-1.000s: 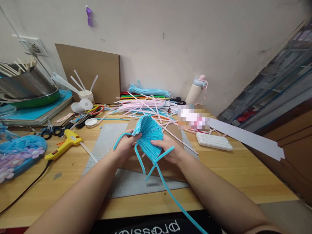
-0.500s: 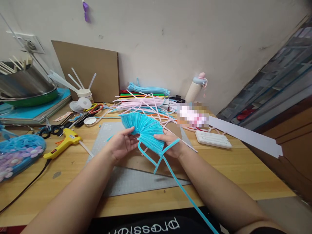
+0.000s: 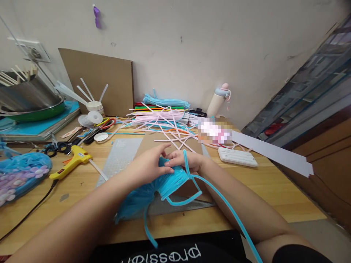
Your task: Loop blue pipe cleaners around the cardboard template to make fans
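Note:
A fanned bundle of blue pipe cleaners is between my hands above the grey cutting mat and a brown board. My left hand grips its upper edge, thumb on the near side. Around the bundle's right end my right hand is closed, its fingers close to my left fingertips. Loose blue stems stick out at the right, one long one running down to the bottom edge, and another hangs below. Part of the bundle lies behind my left forearm.
A yellow glue gun, black scissors and a flowered blue item lie at left. Pink and blue pipe cleaners are piled at the back. At right are a white device and a bottle.
The bundle has turned and come lower, its left part swinging down toward me. My left hand has moved right along it, close to my right hand.

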Demonstrator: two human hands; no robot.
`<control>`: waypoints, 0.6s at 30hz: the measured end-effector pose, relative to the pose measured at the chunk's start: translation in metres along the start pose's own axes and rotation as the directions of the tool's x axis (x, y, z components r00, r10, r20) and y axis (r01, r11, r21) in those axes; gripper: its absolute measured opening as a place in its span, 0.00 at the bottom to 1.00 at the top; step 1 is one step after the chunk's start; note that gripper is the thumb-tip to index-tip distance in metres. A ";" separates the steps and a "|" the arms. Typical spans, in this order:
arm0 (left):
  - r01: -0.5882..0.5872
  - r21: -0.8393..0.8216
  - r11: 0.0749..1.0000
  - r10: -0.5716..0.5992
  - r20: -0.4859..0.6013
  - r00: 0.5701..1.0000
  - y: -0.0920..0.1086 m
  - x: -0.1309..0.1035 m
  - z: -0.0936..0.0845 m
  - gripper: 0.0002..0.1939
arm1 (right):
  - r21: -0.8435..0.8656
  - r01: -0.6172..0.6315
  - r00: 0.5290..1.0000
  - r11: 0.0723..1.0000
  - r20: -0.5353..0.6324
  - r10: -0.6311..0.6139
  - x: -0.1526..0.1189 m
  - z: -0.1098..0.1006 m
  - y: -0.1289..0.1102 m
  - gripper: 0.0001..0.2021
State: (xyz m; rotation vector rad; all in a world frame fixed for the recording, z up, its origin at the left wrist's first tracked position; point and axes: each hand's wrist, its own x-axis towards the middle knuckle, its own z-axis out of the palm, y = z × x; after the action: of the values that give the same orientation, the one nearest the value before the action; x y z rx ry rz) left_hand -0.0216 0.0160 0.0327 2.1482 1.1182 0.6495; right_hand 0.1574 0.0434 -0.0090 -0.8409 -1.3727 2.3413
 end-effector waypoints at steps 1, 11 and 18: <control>0.065 -0.024 0.998 -0.064 0.057 0.996 -0.007 0.002 0.001 0.34 | 0.019 0.016 1.000 1.000 -0.007 -0.016 -0.001 -0.002 0.000 0.09; 0.073 0.135 0.988 -0.086 0.094 0.992 -0.041 0.012 -0.005 0.16 | -0.135 0.122 0.990 0.983 -0.059 -0.131 -0.017 -0.023 0.015 0.18; 0.011 0.128 0.992 -0.042 0.237 0.971 -0.022 0.018 0.004 0.13 | -0.225 0.271 0.949 0.936 -0.100 -0.298 -0.016 -0.009 0.017 0.15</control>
State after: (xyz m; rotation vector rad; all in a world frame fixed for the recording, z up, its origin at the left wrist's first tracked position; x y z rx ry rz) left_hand -0.0210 0.0395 0.0166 2.2427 1.0780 0.3031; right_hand 0.1761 0.0333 -0.0221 -0.7777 -1.5848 1.9131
